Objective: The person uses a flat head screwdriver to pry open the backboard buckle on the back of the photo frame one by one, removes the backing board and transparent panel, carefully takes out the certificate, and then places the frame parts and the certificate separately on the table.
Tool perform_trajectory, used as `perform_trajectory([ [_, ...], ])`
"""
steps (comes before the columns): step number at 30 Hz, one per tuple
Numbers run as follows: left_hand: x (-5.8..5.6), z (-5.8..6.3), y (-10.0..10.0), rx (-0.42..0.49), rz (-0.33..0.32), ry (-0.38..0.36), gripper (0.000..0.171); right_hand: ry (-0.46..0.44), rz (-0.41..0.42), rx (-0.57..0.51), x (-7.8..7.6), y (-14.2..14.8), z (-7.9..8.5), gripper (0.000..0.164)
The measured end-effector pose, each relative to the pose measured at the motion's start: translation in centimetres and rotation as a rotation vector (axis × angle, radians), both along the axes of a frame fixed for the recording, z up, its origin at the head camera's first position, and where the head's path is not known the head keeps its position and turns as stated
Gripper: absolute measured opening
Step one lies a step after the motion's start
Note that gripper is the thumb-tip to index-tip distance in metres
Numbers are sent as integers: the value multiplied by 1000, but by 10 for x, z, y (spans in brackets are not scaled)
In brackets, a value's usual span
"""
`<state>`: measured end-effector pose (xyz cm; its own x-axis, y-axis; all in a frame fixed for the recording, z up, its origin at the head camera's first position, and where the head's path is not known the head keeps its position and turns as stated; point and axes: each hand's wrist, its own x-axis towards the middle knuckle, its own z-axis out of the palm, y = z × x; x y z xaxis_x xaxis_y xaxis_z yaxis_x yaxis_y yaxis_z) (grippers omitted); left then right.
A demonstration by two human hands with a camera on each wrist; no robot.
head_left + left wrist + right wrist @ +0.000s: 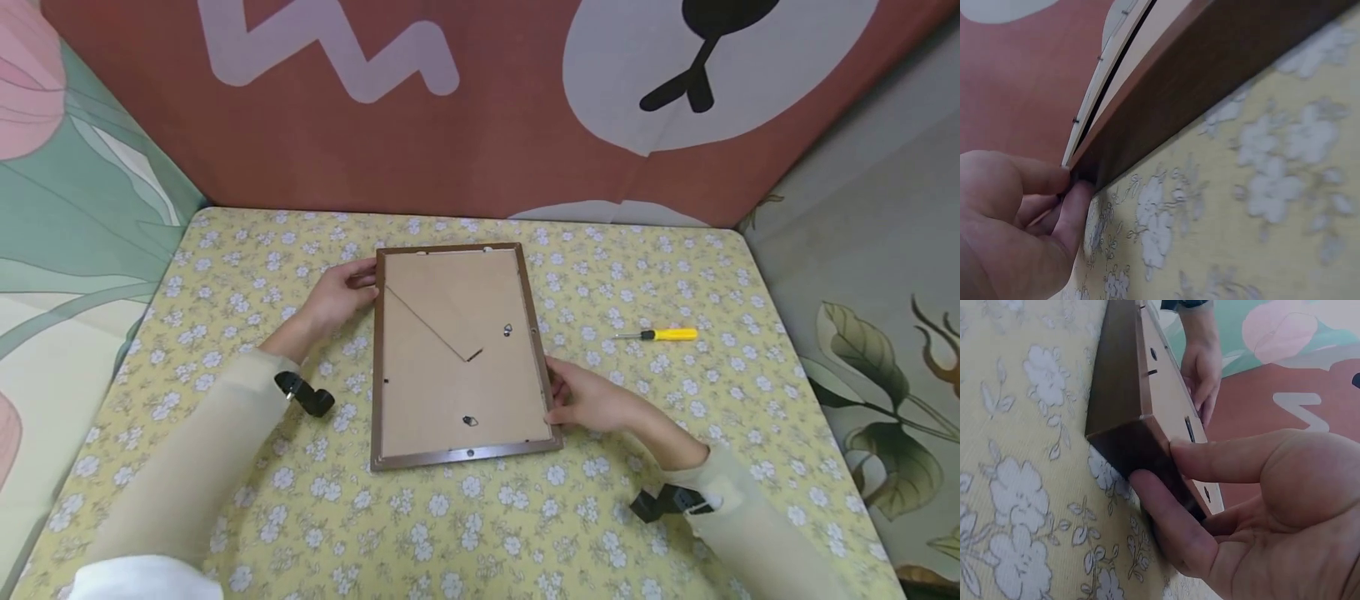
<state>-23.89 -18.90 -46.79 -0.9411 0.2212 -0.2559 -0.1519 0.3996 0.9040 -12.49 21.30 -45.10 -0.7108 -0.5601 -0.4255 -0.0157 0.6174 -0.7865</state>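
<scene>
A brown picture frame (pixel 467 455) lies back side up, showing its tan backing board (pixel 442 375). A thin diagonal line crosses the board to a short dark piece, and two small metal hangers (pixel 469 421) sit on it. On the frame's left side, near the far corner, my left hand (pixel 339 298) pinches the edge; thumb and fingertips meet at the rim in the left wrist view. My right hand (pixel 592 398) grips the right side toward the near corner. In the right wrist view, the thumb (pixel 1222 462) presses the top edge and a finger lies against the outer side.
A screwdriver (pixel 671 334) with a yellow handle lies to the right of the frame. The table (pixel 450 533) wears a yellow flowered cloth. A red printed backdrop (pixel 480 158) rises at the table's far edge, with patterned panels on the left and right.
</scene>
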Motion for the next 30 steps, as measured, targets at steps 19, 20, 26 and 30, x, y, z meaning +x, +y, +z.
perform_trajectory([
  [19, 9, -1, 1, -6, -14, -14, 52, 28, -37, 2, -3, 14, 0, 91],
  [20, 14, -1, 0, 6, -20, -27, 53, 47, -41, 5, -4, 17, 0, 89],
  [26, 46, -2, -4, 76, -67, -89, 55, 298, -64, -10, -21, 53, 5, 58],
  [30, 65, -5, -4, 104, -71, -98, 55, 485, -106, -7, -29, 88, 6, 44],
])
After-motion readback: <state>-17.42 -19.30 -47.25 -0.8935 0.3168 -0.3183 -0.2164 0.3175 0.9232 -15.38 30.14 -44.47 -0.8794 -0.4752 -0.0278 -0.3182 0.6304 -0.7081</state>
